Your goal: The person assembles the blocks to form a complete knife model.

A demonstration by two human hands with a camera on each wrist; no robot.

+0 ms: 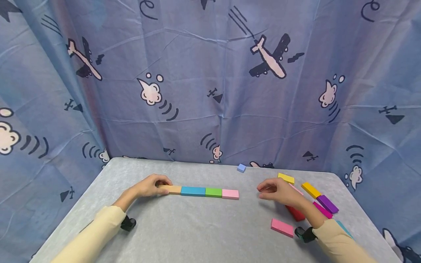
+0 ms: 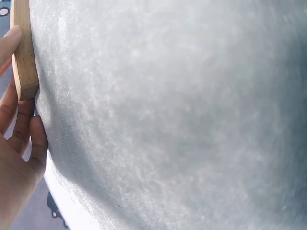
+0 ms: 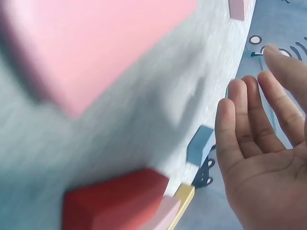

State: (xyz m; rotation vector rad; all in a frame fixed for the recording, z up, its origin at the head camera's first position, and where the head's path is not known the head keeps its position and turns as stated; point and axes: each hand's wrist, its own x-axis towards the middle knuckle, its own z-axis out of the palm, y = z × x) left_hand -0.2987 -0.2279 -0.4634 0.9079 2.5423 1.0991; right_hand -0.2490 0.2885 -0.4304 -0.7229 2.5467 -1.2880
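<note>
My left hand [image 1: 149, 186] pinches the left end of a natural wood block [image 1: 175, 189], thumb on the near side and fingers behind. In the left wrist view, the wood block [image 2: 25, 57] stands between thumb and fingers. End to end with it runs a row: a blue block [image 1: 193, 191], a green block [image 1: 213, 192] and a light pink block [image 1: 230, 194]. Right of that row my right hand [image 1: 283, 191] hovers over the table, holding nothing. Its fingers [image 3: 242, 115] look loosely extended in the right wrist view, with the thumb apart.
Around the right forearm lie a pink block [image 1: 282, 227], a red block [image 1: 297, 213], a magenta block [image 1: 322, 210], a purple block [image 1: 327, 204], an orange-yellow block [image 1: 311, 190] and a yellow block [image 1: 286, 178]. A small blue block [image 1: 241, 168] sits near the back edge, before a patterned curtain [image 1: 197, 91].
</note>
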